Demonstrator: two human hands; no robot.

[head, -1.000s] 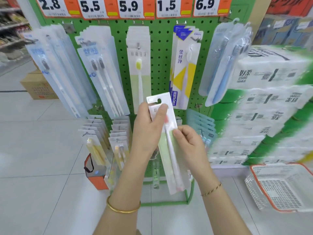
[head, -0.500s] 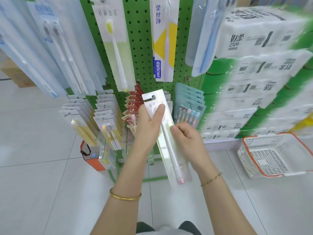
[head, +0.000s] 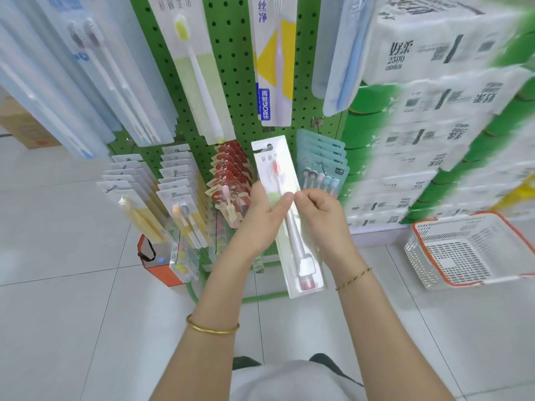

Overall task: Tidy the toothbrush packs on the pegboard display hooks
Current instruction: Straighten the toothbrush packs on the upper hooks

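My left hand point(head: 260, 218) grips the pink-bristled toothbrush pack point(head: 275, 164) by its left edge and my right hand point(head: 321, 221) pinches its right edge, holding it before the green pegboard point(head: 231, 53), off any hook, so I judge hanging it remains to do

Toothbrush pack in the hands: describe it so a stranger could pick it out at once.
Start at the green pegboard, then drop to its lower row, between the red card packs and the teal multi-brush packs. There the left hand and right hand hold a long white card pack with one pink-bristled toothbrush; it alone is hand-held and longer than neighbours.
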